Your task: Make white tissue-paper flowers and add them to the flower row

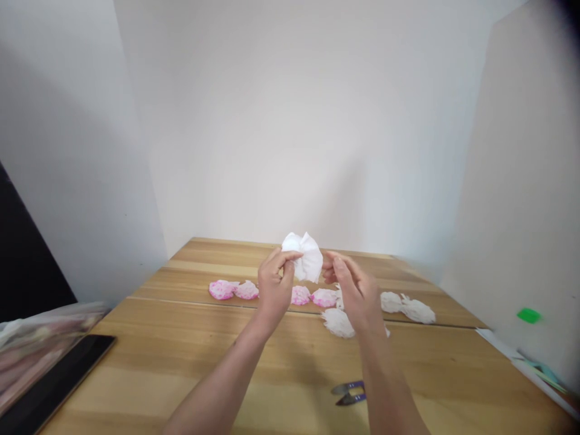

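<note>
A white tissue-paper flower (310,257), pleated and fanned out, is held above the table. My left hand (277,278) pinches it at its gathered middle between thumb and fingers. Just right of it, my right hand (351,284) has its thumb against curled fingers near the paper's edge; whether anything is between those fingertips is hidden. Behind and below the hands runs a row of pink-and-white paper flowers (223,290) and white paper flowers (418,310). One more white flower (338,322) lies in front of the row, partly covered by my right wrist.
Thread snips (348,393) lie on the wooden table (290,374), partly behind my right forearm. A dark tablet-like slab (58,380) and a plastic bag (31,347) are at the left edge. Papers (521,356) lie at the right edge, near a green patch (528,315). Walls stand close behind.
</note>
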`<state>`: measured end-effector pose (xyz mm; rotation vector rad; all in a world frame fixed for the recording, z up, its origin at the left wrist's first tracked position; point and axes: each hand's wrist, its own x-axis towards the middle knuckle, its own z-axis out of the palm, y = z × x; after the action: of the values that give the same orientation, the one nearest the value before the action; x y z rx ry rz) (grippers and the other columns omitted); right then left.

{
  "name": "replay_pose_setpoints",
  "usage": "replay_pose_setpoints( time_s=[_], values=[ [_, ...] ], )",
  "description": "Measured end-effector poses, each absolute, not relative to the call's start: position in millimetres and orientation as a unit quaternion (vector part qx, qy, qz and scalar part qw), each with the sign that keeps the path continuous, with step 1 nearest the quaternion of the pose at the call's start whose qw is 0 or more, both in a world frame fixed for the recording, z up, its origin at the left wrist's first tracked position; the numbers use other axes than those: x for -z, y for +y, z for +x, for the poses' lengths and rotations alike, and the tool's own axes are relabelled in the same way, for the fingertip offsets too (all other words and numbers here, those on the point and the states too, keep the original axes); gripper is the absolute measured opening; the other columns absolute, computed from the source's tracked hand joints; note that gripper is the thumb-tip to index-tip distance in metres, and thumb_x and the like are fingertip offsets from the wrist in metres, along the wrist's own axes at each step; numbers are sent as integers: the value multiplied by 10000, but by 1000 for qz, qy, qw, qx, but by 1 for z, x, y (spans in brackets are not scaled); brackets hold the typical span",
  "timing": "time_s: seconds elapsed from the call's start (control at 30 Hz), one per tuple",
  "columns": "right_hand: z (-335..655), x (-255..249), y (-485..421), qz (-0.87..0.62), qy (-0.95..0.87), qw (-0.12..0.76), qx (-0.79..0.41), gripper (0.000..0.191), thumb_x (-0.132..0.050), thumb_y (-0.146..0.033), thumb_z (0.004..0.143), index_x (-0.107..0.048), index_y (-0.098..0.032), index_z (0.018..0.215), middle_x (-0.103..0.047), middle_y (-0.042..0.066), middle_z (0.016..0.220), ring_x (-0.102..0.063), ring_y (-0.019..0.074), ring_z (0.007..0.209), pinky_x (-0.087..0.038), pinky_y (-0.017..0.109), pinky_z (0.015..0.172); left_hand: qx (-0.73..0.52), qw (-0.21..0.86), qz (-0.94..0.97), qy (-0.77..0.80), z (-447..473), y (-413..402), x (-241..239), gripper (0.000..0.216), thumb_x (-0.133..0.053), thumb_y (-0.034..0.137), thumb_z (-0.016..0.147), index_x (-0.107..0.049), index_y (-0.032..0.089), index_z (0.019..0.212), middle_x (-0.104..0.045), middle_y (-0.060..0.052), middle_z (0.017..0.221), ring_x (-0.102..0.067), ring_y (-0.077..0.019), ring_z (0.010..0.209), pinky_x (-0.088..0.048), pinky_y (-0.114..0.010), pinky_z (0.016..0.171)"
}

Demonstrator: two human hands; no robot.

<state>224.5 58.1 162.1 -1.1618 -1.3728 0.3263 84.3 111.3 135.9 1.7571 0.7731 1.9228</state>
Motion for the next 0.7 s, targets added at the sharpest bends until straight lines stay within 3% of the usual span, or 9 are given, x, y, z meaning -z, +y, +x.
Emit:
replay_pose_setpoints(
  time_s=[0.3, 0.57, 0.7],
  values=[
    [225, -166, 56, -517, -654, 508, -216, 369, -550, -464, 832, -672, -187, 1043, -697, 54, 923, -624, 166, 689, -492, 262, 593, -702, 207, 622, 280, 82, 112, -140, 246, -458, 96, 847, -691, 174, 841, -631, -24, 795, -570, -128, 738, -414, -210, 651],
    [223, -161, 58, -521, -629, 543, -195, 274, -569, -415, 814, -680, -176, 891, -672, 33, 784, -589, 150, 639, -474, 244, 559, -694, 213, 626, 285, 82, 112, -139, 252, -453, 101, 843, -691, 181, 850, -614, -23, 780, -553, -128, 707, -408, -214, 641],
    [222, -159, 58, -516, -638, 540, -186, 258, -572, -416, 812, -669, -179, 845, -668, 24, 761, -579, 143, 624, -459, 234, 549, -682, 230, 637, 275, 83, 112, -138, 238, -458, 85, 817, -667, 175, 747, -580, -18, 751, -542, -129, 702, -394, -216, 625]
  ],
)
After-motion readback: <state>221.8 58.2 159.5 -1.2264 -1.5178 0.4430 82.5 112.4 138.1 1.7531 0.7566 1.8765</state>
